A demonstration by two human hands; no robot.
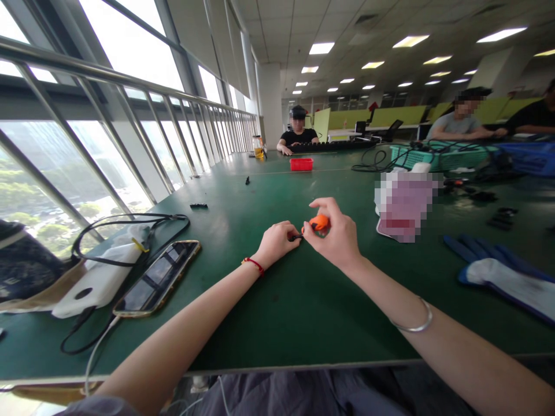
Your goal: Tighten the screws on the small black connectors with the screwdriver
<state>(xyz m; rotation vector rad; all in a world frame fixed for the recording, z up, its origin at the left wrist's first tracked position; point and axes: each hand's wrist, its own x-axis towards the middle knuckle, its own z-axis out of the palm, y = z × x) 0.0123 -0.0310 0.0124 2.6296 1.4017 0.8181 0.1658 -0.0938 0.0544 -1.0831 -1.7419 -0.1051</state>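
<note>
My left hand [280, 240] is closed, its thumb and fingertips pinching a small black piece [295, 237] just above the green table. Close beside it, my right hand [336, 234] is curled around a rounded orange object with a dark part [319, 222]; its exact kind is hidden by the fingers. The index finger of that hand arches over the top. The fingertips of both hands nearly meet, and I cannot tell whether the orange object touches the black piece.
At left lie a phone [158, 280], a white power bank [102, 277] and cables. Small black parts [199, 205] and a red tray [301, 164] are ahead. Rightward are a pink-and-white packet [405, 208], gloves [511, 277] and a green basket [442, 157]. Other people sit at the far side.
</note>
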